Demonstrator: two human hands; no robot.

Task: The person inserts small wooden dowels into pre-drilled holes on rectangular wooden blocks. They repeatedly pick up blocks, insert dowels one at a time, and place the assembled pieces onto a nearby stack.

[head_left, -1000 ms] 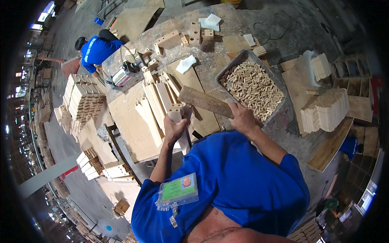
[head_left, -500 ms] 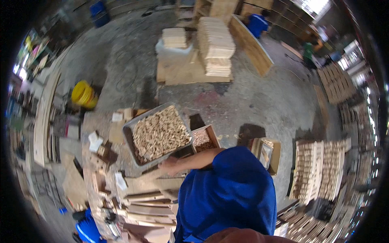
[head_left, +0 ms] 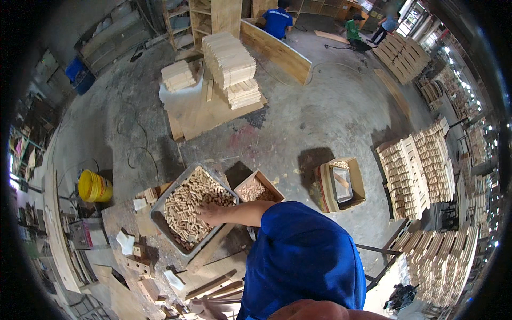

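My right hand (head_left: 213, 214) reaches into a grey tray (head_left: 156, 217) heaped with short wooden dowels (head_left: 184, 205). Its fingertips are among the dowels, so I cannot tell whether they grip any. My left hand (head_left: 209, 309) is low in the view, beside curved wooden pieces (head_left: 221, 288) on the worktable. Only part of this hand shows and its fingers are unclear. A smaller box (head_left: 274, 193) of dowels stands just right of the tray.
A cardboard box (head_left: 359, 184) with a tray inside stands on the floor at right. Drilled wooden blocks (head_left: 140, 266) lie at left, near a yellow bucket (head_left: 96, 186). Wood stacks (head_left: 229, 61) stand ahead and at right (head_left: 413, 170). Other people (head_left: 277, 22) are farther back.
My right hand has moved from the tray's near edge into the dowels. The whole view has turned, shifting the surroundings in the picture.
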